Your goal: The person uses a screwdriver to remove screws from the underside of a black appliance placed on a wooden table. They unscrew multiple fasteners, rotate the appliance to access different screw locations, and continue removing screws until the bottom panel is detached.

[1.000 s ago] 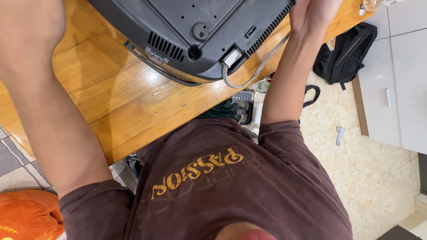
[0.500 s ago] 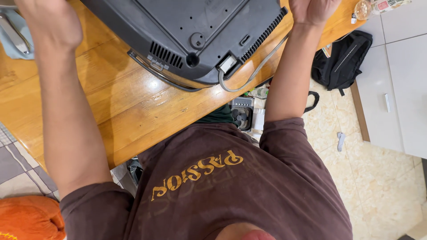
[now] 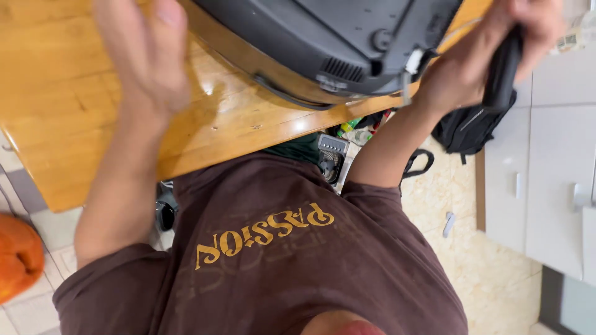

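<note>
Wooden bench (image 3: pixel 74 111) with a glossy top fills the upper left; pale tiled floor (image 3: pixel 490 260) lies below at 4 o'clock. Nearest the camera is a brown shirt (image 3: pixel 279 267). Left hand (image 3: pixel 146 53), at 11 o'clock, is blurred and hovers over the bench, fingers spread, grip holding nothing. Right hand (image 3: pixel 496 49), at 1 o'clock, has its grip closed round a dark handle-like part (image 3: pixel 501 71) at the right edge of the black casing (image 3: pixel 329 37). That casing rests on the bench at 12 o'clock, overhanging its near edge. A black backpack (image 3: pixel 465 127) lies on the floor beyond. White cabinets (image 3: pixel 546 174) stand at 3 o'clock.
</note>
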